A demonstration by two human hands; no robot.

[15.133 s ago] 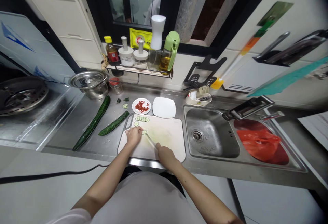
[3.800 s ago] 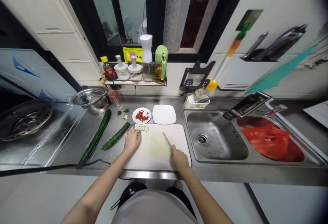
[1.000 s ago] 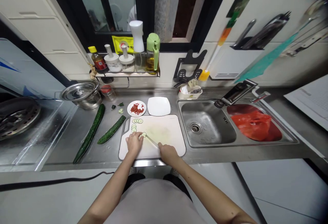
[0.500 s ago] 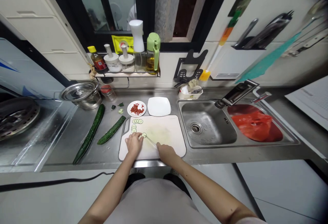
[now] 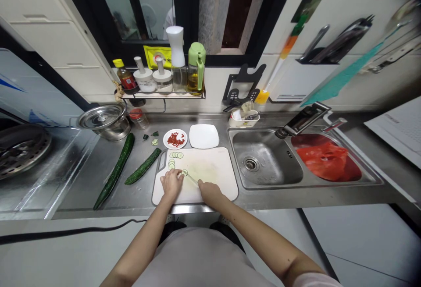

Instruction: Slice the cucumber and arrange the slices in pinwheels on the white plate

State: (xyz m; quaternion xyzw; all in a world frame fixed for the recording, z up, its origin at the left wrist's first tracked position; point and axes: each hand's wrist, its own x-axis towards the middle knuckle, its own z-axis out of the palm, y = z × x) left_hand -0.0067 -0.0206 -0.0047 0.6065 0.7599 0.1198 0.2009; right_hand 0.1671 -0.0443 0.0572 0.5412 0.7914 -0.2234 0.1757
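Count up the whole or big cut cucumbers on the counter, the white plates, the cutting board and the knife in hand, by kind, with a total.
Cucumbers: 2, longer cucumber, shorter cucumber
Plates: 2, round plate, squarish plate
Cutting board: 1
Knife: 1
Total: 6

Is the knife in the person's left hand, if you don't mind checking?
No, the right hand holds the knife, its tip at a cucumber slice.

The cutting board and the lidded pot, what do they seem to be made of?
The cutting board looks like plastic, perhaps composite: matte white with no visible wood grain. The lidded pot seems polished metal, likely stainless steel, judging by its silvery, shiny reflections.
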